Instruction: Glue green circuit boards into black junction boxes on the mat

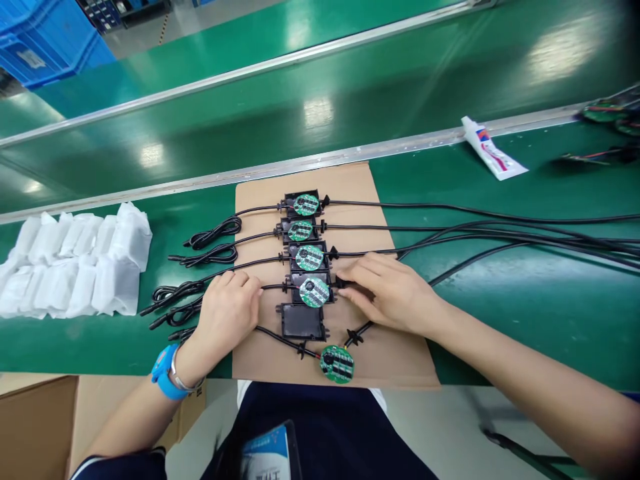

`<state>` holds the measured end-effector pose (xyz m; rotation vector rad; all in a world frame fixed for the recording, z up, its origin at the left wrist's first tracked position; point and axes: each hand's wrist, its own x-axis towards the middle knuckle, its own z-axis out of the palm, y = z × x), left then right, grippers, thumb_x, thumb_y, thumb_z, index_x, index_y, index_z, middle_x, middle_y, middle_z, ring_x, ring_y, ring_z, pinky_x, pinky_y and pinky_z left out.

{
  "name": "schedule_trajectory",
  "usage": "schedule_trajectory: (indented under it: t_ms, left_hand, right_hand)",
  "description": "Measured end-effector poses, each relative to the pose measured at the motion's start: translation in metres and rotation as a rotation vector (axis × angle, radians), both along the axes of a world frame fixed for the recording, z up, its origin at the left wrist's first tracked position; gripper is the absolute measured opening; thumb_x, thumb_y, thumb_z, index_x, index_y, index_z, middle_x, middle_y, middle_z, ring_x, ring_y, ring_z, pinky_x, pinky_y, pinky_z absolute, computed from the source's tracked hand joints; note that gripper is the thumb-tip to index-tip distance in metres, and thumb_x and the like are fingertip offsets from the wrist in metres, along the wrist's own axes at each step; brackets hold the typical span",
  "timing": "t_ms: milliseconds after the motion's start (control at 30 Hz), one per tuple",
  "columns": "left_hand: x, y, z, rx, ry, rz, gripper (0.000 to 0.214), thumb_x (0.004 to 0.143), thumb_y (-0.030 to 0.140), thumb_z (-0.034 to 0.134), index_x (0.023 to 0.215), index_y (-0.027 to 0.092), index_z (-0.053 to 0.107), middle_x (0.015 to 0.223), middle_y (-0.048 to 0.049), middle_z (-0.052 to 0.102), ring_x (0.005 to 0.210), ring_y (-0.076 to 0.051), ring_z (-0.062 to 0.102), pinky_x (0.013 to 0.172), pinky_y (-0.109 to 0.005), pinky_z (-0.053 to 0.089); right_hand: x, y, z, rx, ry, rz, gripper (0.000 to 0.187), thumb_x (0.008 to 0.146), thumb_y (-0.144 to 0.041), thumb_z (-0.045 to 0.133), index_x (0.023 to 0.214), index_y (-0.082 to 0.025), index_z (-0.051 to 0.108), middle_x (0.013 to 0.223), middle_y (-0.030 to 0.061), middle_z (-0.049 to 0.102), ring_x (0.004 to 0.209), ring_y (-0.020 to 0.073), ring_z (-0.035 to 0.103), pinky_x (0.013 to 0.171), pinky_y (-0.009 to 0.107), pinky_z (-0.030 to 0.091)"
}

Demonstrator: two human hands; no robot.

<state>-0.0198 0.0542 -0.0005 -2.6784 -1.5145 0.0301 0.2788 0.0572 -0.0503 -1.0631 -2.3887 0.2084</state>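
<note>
Several shallow black plastic housings stand in a column on a cardboard sheet [350,183]. A round green circuit board [315,292] lies on the fourth housing from the back, with a black cable leaving each side. My left hand [231,303] is curled around its left cable [273,287]. On the other side, the thumb and fingers of my right hand [393,290] pinch the right cable at its black grommet [341,283]. The nearest housing [303,321] holds no board. In front of it, another round circuit board [337,364] rests on the cardboard with its two cables attached.
Coiled cable ends [215,233] lie left of the housings; long black cables [500,233] run off right. White-wrapped packets [117,280] sit at far left. A white tube [493,150] lies by the metal rail [320,162]. Blue crates [55,40] stand behind.
</note>
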Motion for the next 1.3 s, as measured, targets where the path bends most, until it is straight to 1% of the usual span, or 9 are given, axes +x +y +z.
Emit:
schedule_trajectory:
  t_ms: [133, 300, 400, 533, 700, 867, 1033, 1167, 1300]
  left_hand:
    - [-0.008, -0.009, 0.008, -0.033, -0.189, -0.114, 0.015, 0.096, 0.026, 0.052, 0.097, 0.017, 0.064, 0.097, -0.0086, 0.065, 0.087, -0.025, 0.056, 0.077, -0.039, 0.043]
    - [-0.025, -0.026, 0.008, -0.327, -0.26, -0.44, 0.014, 0.095, 0.024, 0.053, 0.103, 0.018, 0.063, 0.096, -0.006, 0.065, 0.087, -0.021, 0.057, 0.079, -0.036, 0.044]
    - [-0.029, -0.029, 0.001, -0.252, -0.264, -0.453, 0.016, 0.098, 0.016, 0.047, 0.097, 0.018, 0.062, 0.089, -0.0039, 0.066, 0.08, -0.018, 0.057, 0.075, -0.033, 0.043]
    - [-0.03, -0.031, 0.004, -0.258, -0.283, -0.495, 0.015, 0.099, 0.026, 0.053, 0.11, 0.018, 0.061, 0.092, -0.0034, 0.068, 0.08, -0.018, 0.059, 0.073, -0.031, 0.044]
    - [-0.038, -0.032, 0.016, -0.012, -0.261, -0.34, 0.008, 0.097, 0.017, 0.053, 0.097, 0.016, 0.061, 0.08, -0.0032, 0.064, 0.07, -0.017, 0.055, 0.065, -0.032, 0.039]
    - [-0.033, -0.026, 0.007, -0.023, -0.057, -0.296, 0.024, 0.097, 0.018, 0.05, 0.074, 0.018, 0.057, 0.068, -0.0008, 0.056, 0.06, -0.016, 0.048, 0.062, -0.034, 0.033]
    - [-0.024, -0.028, 0.0, -0.025, -0.091, -0.321, 0.023, 0.097, 0.018, 0.05, 0.077, 0.019, 0.06, 0.07, -0.0011, 0.059, 0.064, -0.017, 0.052, 0.065, -0.034, 0.035]
    - [-0.031, -0.024, 0.009, -0.048, -0.231, -0.29, 0.013, 0.095, 0.025, 0.055, 0.102, 0.018, 0.064, 0.089, -0.0053, 0.068, 0.079, -0.02, 0.061, 0.074, -0.035, 0.043]
    - [-0.029, -0.008, 0.021, 0.032, -0.404, -0.255, 0.012, 0.093, 0.025, 0.059, 0.103, 0.019, 0.064, 0.091, -0.0055, 0.07, 0.082, -0.021, 0.064, 0.076, -0.034, 0.046]
  right_hand:
    - [0.005, -0.009, 0.013, 0.013, 0.016, -0.005, 0.022, 0.091, -0.024, 0.057, 0.112, -0.016, 0.061, 0.105, 0.0128, 0.067, 0.093, 0.0245, 0.059, 0.079, 0.039, 0.046]
    - [0.017, -0.032, 0.019, -0.206, 0.046, 0.274, 0.011, 0.091, -0.021, 0.053, 0.096, -0.019, 0.062, 0.094, 0.0088, 0.061, 0.087, 0.0203, 0.054, 0.078, 0.037, 0.044]
    - [0.019, -0.037, 0.014, -0.175, 0.094, 0.262, 0.011, 0.093, -0.012, 0.051, 0.094, -0.018, 0.06, 0.084, 0.0062, 0.059, 0.08, 0.0169, 0.052, 0.072, 0.031, 0.044]
    - [0.01, -0.038, 0.012, -0.061, 0.255, 0.188, 0.012, 0.092, -0.008, 0.053, 0.094, -0.019, 0.056, 0.08, 0.0044, 0.057, 0.072, 0.0141, 0.049, 0.064, 0.027, 0.044]
    - [-0.007, -0.046, 0.004, 0.008, 0.21, 0.076, 0.013, 0.091, -0.009, 0.057, 0.082, -0.019, 0.054, 0.073, 0.0023, 0.053, 0.068, 0.0138, 0.047, 0.062, 0.027, 0.042]
    - [-0.01, -0.052, -0.01, -0.008, 0.071, 0.026, 0.025, 0.091, -0.011, 0.056, 0.067, -0.019, 0.05, 0.067, 0.0013, 0.047, 0.066, 0.0145, 0.044, 0.063, 0.028, 0.04]
    - [0.0, -0.053, 0.002, -0.078, 0.111, 0.014, 0.017, 0.091, -0.013, 0.056, 0.074, -0.018, 0.059, 0.073, 0.0037, 0.055, 0.071, 0.0152, 0.05, 0.067, 0.029, 0.044]
    - [0.033, -0.024, 0.019, -0.128, 0.153, 0.017, 0.013, 0.091, -0.026, 0.06, 0.095, -0.017, 0.069, 0.084, 0.0068, 0.067, 0.078, 0.0165, 0.06, 0.072, 0.031, 0.051]
    - [0.104, 0.044, 0.044, 0.043, 0.073, -0.463, 0.038, 0.098, -0.04, 0.049, 0.08, -0.014, 0.071, 0.081, 0.0086, 0.071, 0.079, 0.0182, 0.065, 0.073, 0.032, 0.05]
